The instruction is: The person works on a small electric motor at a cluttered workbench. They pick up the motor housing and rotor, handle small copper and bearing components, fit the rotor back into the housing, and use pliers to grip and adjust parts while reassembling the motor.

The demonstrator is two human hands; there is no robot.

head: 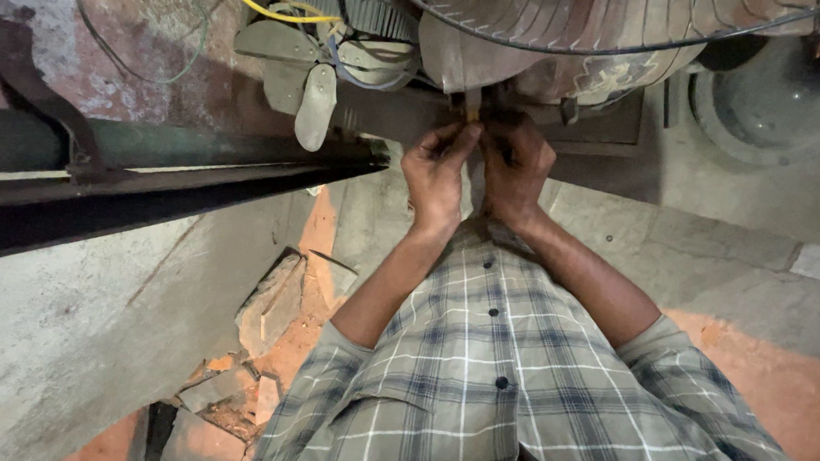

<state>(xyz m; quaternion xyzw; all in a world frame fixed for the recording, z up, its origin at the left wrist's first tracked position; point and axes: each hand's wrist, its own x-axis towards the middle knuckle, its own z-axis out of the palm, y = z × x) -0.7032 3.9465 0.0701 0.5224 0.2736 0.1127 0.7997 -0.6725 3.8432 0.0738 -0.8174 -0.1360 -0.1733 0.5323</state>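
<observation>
my left hand is raised in front of me, fingers bunched and pinching a small yellowish piece that sticks down from the underside of the fan. my right hand is just beside it, touching it at the fingertips, curled in on the same spot; whether it truly grips the piece or only presses against it i cannot tell, because its fingers hide the contact. the piece sits right above both hands, at the tips of my fingers, against the dark metal bar that runs under the fan body.

the fan's wire guard curves over the top of the view, with the dusty blades behind it. to the left of my hands, near but apart, hang pale grey blades of a smaller part, and yellow wires loop above them. further left a dark pipe and a black steel edge stretch across. below, my checked shirt fills the lower frame, sleeves pushed to the elbows. on the floor to my lower left lie broken slabs of stone on orange dirt.
</observation>
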